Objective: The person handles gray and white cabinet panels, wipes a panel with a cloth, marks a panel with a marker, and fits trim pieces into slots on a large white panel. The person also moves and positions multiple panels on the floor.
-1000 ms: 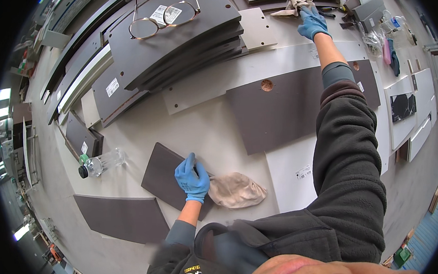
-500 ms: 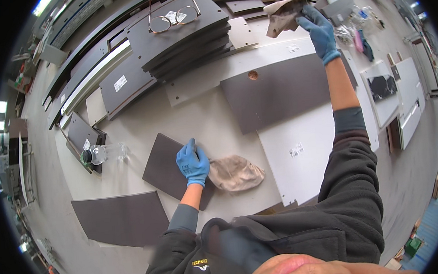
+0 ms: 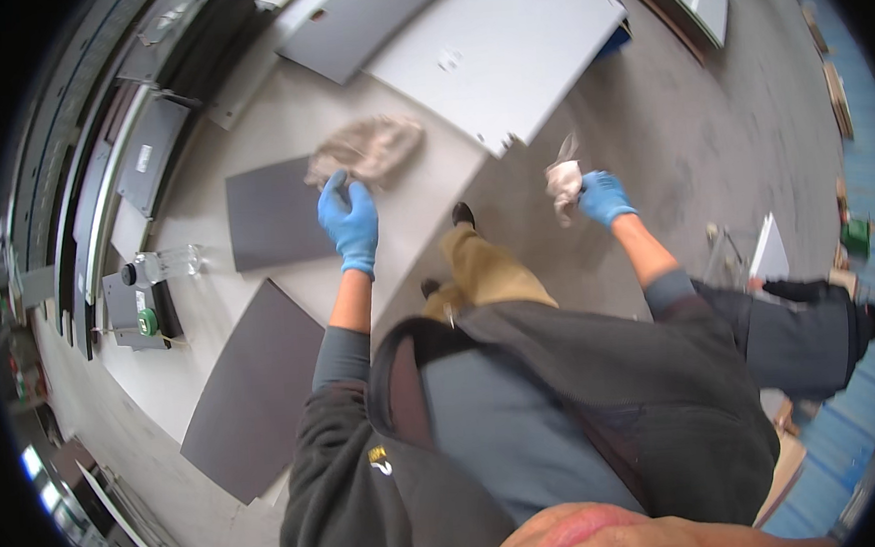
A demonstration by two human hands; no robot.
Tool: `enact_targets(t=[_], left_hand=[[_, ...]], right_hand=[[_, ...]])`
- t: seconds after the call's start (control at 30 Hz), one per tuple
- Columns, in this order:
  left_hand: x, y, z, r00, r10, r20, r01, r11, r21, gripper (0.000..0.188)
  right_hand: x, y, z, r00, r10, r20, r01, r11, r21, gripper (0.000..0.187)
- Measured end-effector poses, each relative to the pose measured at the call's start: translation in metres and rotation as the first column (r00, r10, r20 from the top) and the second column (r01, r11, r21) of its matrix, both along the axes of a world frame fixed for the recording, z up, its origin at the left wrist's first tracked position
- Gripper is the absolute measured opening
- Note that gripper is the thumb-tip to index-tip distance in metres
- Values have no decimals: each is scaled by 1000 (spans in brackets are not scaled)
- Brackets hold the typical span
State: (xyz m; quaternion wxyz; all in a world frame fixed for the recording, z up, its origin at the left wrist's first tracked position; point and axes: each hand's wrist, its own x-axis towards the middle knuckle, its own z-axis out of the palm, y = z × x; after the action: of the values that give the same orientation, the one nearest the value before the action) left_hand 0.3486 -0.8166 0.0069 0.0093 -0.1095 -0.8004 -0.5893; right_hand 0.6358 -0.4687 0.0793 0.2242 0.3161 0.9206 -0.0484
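My left hand (image 3: 351, 229), in a blue work glove, is over the table with its fingers closed at the near edge of a blurred beige cloth (image 3: 375, 145). Beneath the cloth's left side lies a dark grey panel (image 3: 272, 213). Off to the right, beyond the table edge, my right hand (image 3: 607, 199) is also gloved in blue. Its fingers grip a smaller, crumpled beige cloth (image 3: 563, 184) that hangs above the floor.
A clear bottle (image 3: 171, 262) lies left, near a green round object (image 3: 147, 321). Another dark panel (image 3: 254, 390) extends past the near edge. A white panel (image 3: 514, 48) lies far; stacked boards (image 3: 140, 161) line the left. Dark clothing (image 3: 792, 337) is at right.
My view has turned toward the right. My right hand has come down from the far boards with its cloth. My left hand has left the dark panel for the other cloth.
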Motion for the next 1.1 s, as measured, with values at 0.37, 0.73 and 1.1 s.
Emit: enact_targets(t=[0.37,0.73,1.1], left_hand=[[183,85,70,571,-590,571,572,785,238,41],[202,112,86,24,-819,573,-64,570,819,62],[239,85,76,402,-480,780,-345,710,615,31]], right_hand=[[72,-31,4,269,-850,-453,284,519,-806,16],[43,-108,38,333,-857,-394,-23,411,-912,14],[39,-94,18,401,-826,-396,-157,364,-918,48]])
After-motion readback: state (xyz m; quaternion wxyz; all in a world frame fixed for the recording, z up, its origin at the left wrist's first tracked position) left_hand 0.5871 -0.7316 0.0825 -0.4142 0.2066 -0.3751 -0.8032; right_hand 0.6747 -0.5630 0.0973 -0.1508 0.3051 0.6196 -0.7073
